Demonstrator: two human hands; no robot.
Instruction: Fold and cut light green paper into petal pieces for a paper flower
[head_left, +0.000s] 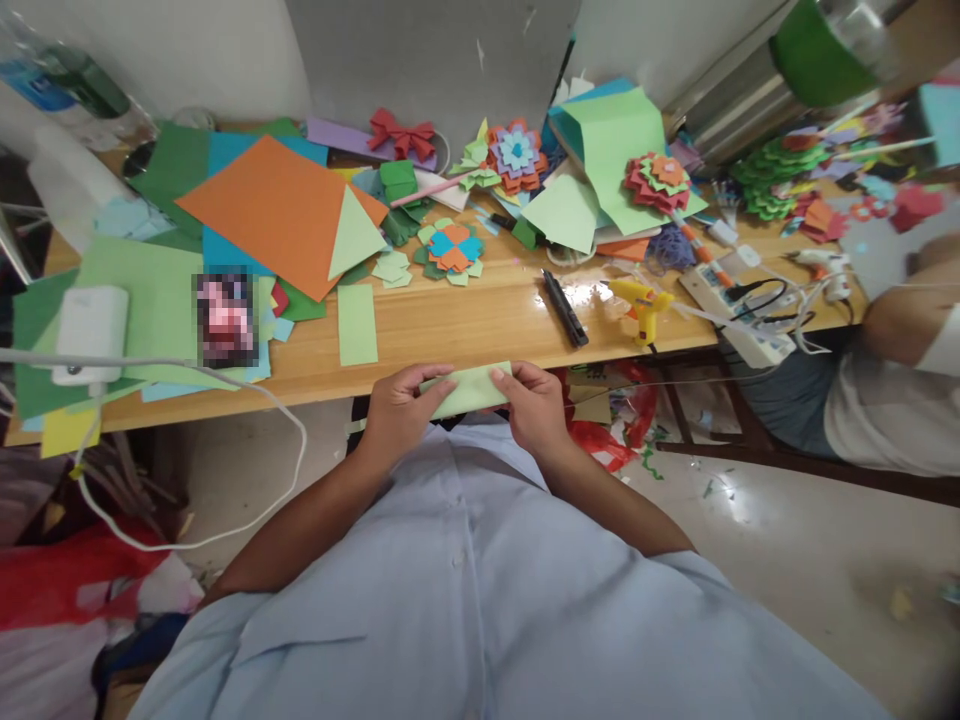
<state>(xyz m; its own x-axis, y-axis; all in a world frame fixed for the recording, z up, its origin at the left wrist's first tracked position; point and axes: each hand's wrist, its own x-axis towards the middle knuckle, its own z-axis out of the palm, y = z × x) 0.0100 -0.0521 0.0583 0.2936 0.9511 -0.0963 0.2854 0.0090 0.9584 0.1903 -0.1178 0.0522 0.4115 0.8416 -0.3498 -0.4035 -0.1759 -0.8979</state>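
The left hand (399,412) and right hand (537,408) pinch a light green paper strip (472,390) by its ends, just off the near edge of the table (450,325). Work on it seems early, no cuts showing; a light green rectangle (358,325) lies flat nearby, while a layered paper flower (517,150) looks finished. Fingers behind the strip are hidden, any fold hard to make out

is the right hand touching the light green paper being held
Touching. The head view shows the right hand pinching the light green paper, thumb over its face.
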